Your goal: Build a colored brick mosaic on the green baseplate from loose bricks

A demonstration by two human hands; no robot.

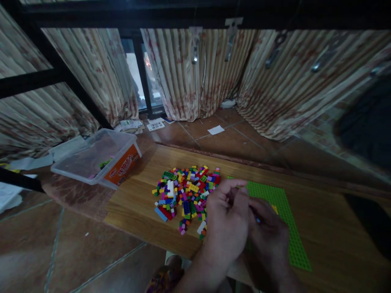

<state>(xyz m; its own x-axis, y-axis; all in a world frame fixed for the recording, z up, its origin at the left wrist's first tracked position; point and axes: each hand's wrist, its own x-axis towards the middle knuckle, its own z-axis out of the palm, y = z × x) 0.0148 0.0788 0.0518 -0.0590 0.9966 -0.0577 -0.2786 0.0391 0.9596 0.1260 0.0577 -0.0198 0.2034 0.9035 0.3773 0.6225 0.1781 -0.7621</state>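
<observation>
My left hand point(227, 221) is closed in a pinch in front of the pile, its fingertips close to those of my right hand; whatever it grips is hidden. The fingers of my right hand point(270, 230) are curled closed, and a small blue toy brick point(258, 220) shows between them. Both hands are over the near left part of a green studded baseplate point(291, 221) and cover some of it. A bit of yellow brick point(275, 208) shows on the plate behind my right hand. Left of my hands lies a heap of multicoloured toy bricks point(192, 187), loosely spread.
Everything sits on a low wooden table point(134, 207). A clear plastic box point(73, 173) with an orange label and a few pieces inside stands at its left end. Papers point(155, 124) lie on the tiled floor by the curtains point(195, 77). Dark metal bars cross overhead.
</observation>
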